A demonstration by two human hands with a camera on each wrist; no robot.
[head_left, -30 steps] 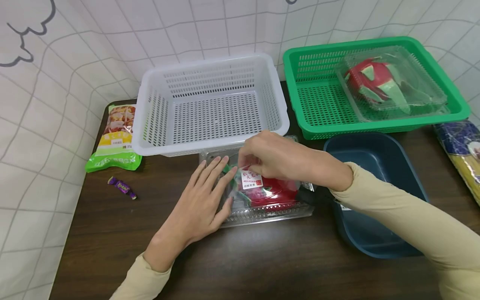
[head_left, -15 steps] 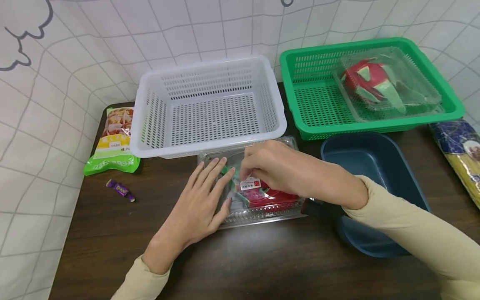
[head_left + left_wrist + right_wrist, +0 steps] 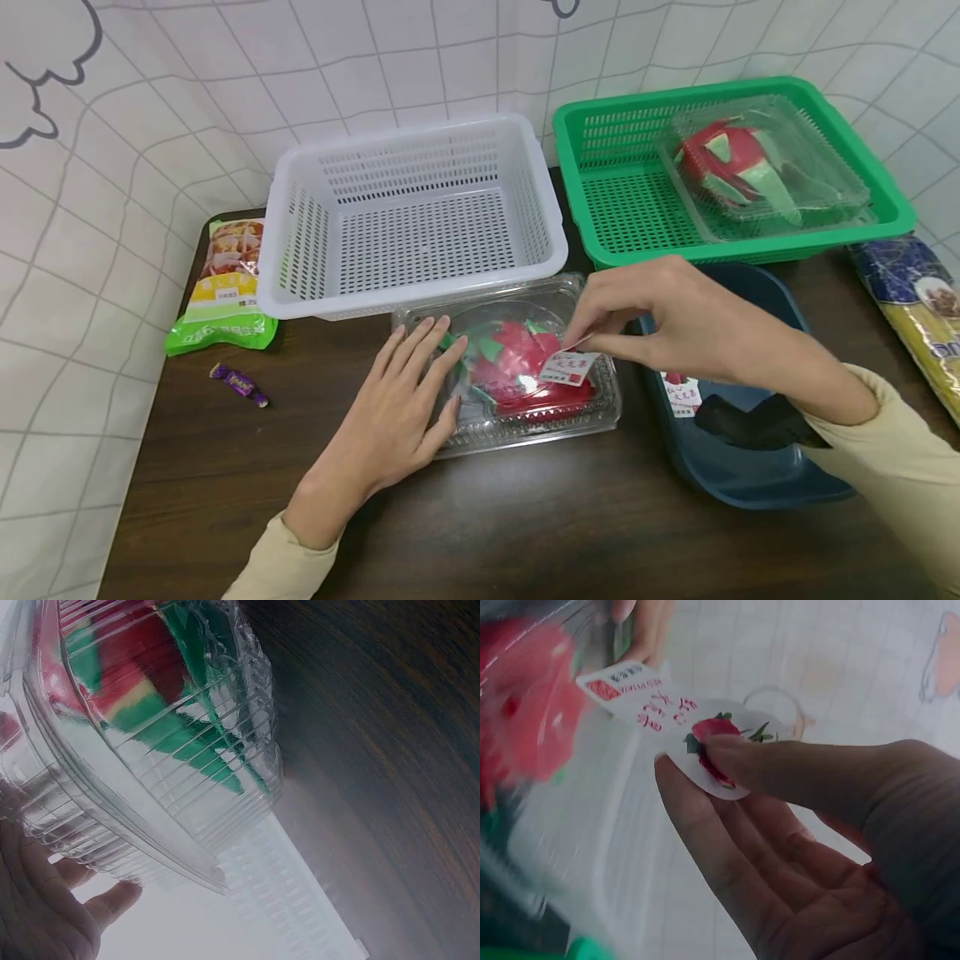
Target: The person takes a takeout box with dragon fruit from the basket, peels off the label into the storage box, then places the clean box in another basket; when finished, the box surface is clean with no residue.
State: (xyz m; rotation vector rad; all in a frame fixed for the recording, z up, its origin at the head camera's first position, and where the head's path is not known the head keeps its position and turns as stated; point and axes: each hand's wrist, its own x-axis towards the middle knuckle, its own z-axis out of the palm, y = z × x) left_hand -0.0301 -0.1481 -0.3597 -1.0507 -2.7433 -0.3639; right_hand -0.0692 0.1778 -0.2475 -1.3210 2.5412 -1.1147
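A clear plastic clamshell box (image 3: 525,439) lies on the dark table, with a red and green dragon fruit (image 3: 506,354) showing through its lid. My left hand (image 3: 408,396) rests on the left side of the box, fingers spread. At the lid's right side my right hand (image 3: 660,317) pinches a white label (image 3: 567,368) between thumb and fingers. The right wrist view shows the label (image 3: 656,701) with a dragon fruit picture, partly under the thumb. Whether its lower end touches the lid, I cannot tell.
Behind the box stands a white basket (image 3: 551,229). A green basket (image 3: 637,250) holds another boxed dragon fruit (image 3: 738,162). A navy tub (image 3: 757,492), with another label (image 3: 681,396) in it, is partly behind my right arm. A food packet (image 3: 228,287) and wrapped candy (image 3: 238,383) lie left.
My right hand has moved right across the lid with the label, which now hangs from its fingers. The left hand has stayed on the box. The view has shifted slightly.
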